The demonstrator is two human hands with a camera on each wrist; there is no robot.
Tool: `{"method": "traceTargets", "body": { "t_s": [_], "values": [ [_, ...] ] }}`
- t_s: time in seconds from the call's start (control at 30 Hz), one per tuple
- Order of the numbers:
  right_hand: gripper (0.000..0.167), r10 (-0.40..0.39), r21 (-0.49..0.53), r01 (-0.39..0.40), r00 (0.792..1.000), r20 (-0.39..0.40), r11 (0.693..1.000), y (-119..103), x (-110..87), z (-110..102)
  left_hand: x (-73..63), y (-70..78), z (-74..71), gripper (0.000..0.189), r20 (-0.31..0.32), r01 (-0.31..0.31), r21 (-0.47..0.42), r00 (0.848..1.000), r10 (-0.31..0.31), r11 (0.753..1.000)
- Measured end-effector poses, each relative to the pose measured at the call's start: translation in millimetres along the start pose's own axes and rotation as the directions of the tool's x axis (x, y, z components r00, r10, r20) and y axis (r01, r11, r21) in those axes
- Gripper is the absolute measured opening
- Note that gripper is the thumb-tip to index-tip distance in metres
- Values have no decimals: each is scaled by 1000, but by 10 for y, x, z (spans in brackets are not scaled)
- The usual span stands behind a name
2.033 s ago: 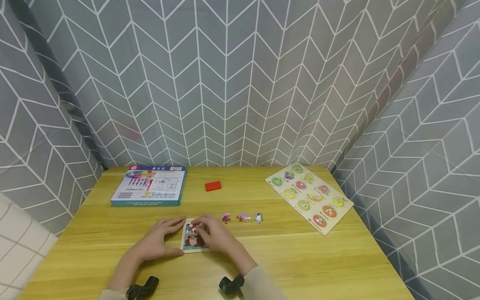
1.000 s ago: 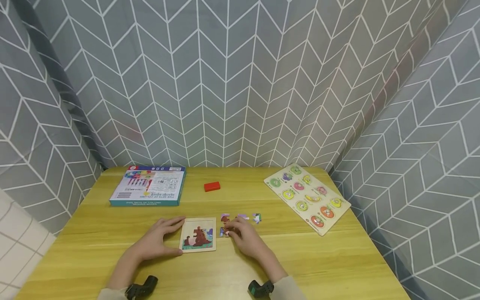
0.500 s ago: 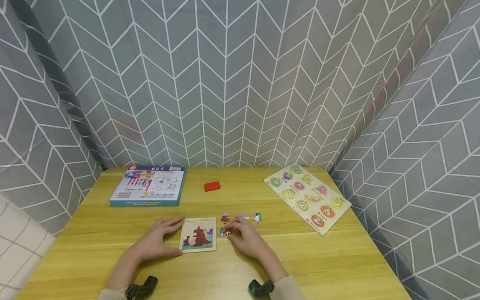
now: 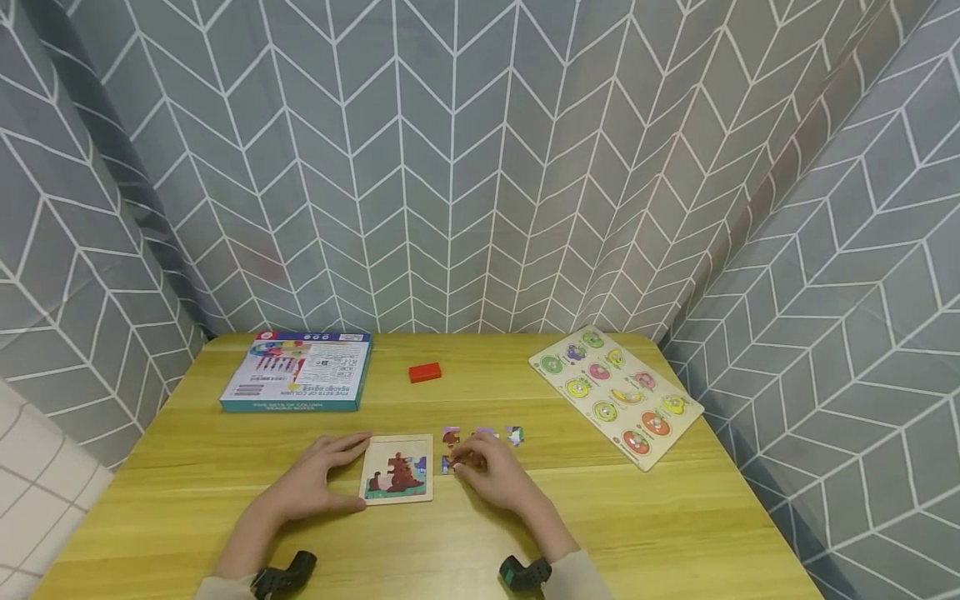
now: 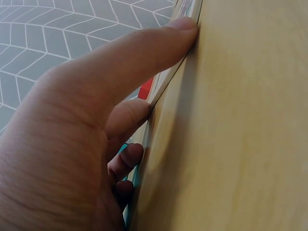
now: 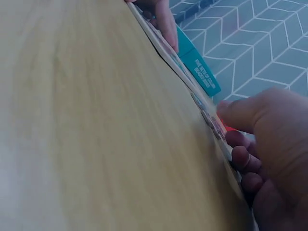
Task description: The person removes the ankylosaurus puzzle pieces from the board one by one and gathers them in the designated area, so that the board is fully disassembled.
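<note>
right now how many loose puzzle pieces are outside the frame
4 visible: left piece, middle piece, right piece in the far row; near piece at the right hand, which may hide more.

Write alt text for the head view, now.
A person's left hand touches the edge of a part-filled puzzle while the right hand is bent over loose pieces beside it, on a wooden table. Farther back lie a box, a red block and a fruit board, with a grey curtain behind.
</note>
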State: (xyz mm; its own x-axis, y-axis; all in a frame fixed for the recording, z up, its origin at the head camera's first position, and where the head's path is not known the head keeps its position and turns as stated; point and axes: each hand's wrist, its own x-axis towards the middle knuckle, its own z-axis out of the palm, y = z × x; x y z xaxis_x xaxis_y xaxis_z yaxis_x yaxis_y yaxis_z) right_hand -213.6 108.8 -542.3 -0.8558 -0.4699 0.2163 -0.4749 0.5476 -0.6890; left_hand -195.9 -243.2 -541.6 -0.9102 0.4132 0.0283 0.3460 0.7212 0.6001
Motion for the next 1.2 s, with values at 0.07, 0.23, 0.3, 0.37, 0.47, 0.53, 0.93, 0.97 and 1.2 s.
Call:
{"method": "traceTargets", "body": {
  "t_s": [0.07, 0.23, 0.3, 0.37, 0.47, 0.53, 0.93, 0.97, 1.2],
  "values": [
    [19, 17, 5, -17, 1000, -17, 1000, -18, 26, -6, 2, 2, -3, 101, 1, -2, 0, 1000, 2, 1000],
    [25, 34, 16, -34, 999, -15, 999, -145, 164, 7, -5, 5, -7, 100, 4, -3, -7, 1000, 3, 1000],
    [26, 18, 24, -18, 1000, 10, 1000, -216, 250, 31, -10, 4, -4, 100, 2, -2, -11, 1000, 2, 1000],
    [29, 9, 26, -10, 999, 42, 1000, -289, 338, 64, -15, 4, 1, 100, -1, -3, -16, 1000, 3, 1000],
    [33, 7, 14, -9, 996, 93, 1000, -392, 464, 134, -20, 0, 13, 99, -10, -7, -11, 1000, 7, 1000],
    [35, 3, -12, -1, 993, 121, 1000, -450, 534, 192, -24, -1, 17, 98, -16, -10, -9, 1000, 10, 1000],
    [29, -9, -93, 29, 978, 210, 995, -567, 636, 476, -15, -13, 14, 98, -23, -22, -8, 999, 22, 1000],
    [28, -7, -104, 30, 978, 208, 994, -564, 634, 484, -14, -15, 15, 98, -24, -22, -9, 999, 22, 1000],
    [24, 13, -76, 3, 978, 210, 997, -556, 620, 482, -7, -22, 12, 98, -27, -24, -6, 999, 24, 1000]
  ]
}}
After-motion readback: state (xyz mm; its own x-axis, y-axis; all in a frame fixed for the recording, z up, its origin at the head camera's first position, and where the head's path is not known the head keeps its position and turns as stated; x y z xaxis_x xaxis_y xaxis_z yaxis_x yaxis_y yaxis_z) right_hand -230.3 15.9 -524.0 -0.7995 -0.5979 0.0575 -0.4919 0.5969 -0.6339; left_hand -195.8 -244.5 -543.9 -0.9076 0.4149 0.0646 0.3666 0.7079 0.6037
